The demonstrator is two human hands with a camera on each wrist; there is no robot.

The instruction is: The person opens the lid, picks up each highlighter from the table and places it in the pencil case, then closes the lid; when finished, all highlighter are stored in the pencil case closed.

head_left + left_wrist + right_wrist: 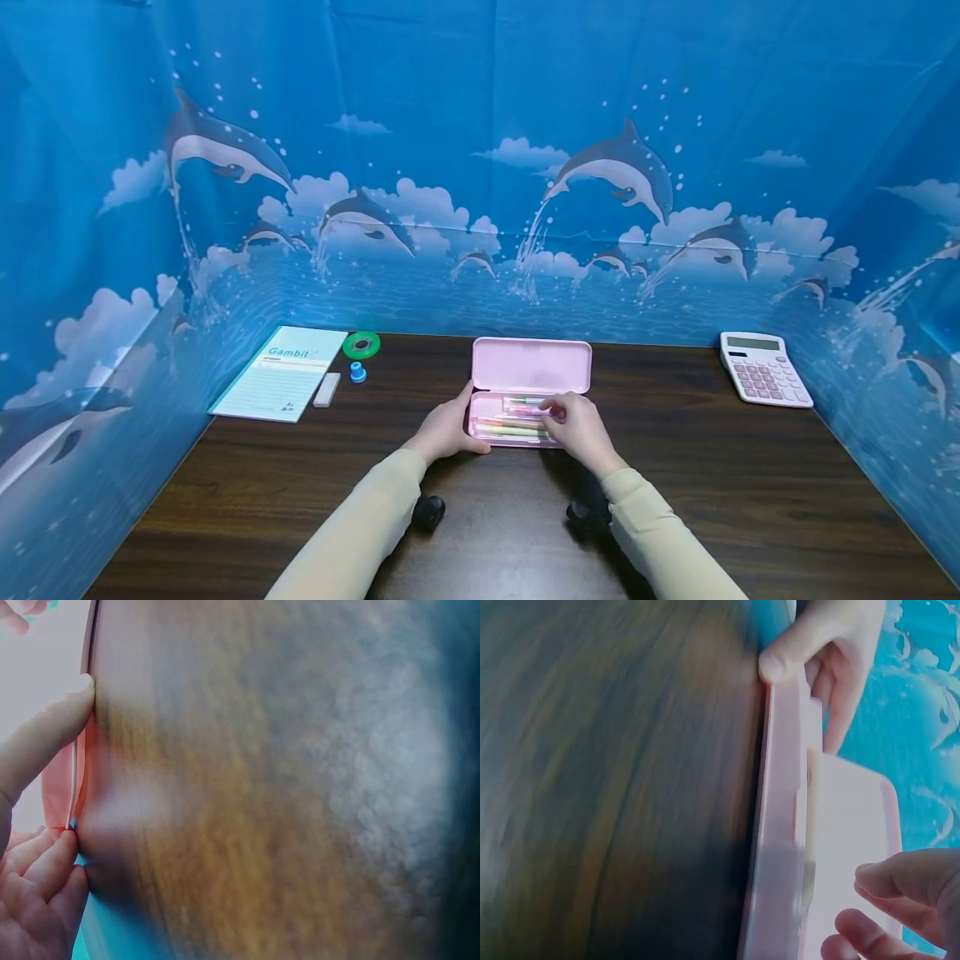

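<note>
A pink pencil case [531, 367] stands on the table with its lid raised. Several pens [510, 427] in pale colours lie in its lower half. My left hand [446, 425] grips the case's left end, its thumb at the front corner and its fingers along the side; the left wrist view shows thumb and fingers against the pink wall. Above the right part of the case is my right hand [577, 429], fingers loosely bent. In the right wrist view nothing shows between the right fingers [907, 877], which are apart from the case wall [780, 825].
At the left lie a "Gambit" paper pad [281, 375], a white eraser-like block [327, 389], a small blue object [357, 372] and a green tape roll [362, 345]. A calculator [765, 369] lies far right. A dolphin-print curtain [450, 292] borders the dark wooden table [675, 467].
</note>
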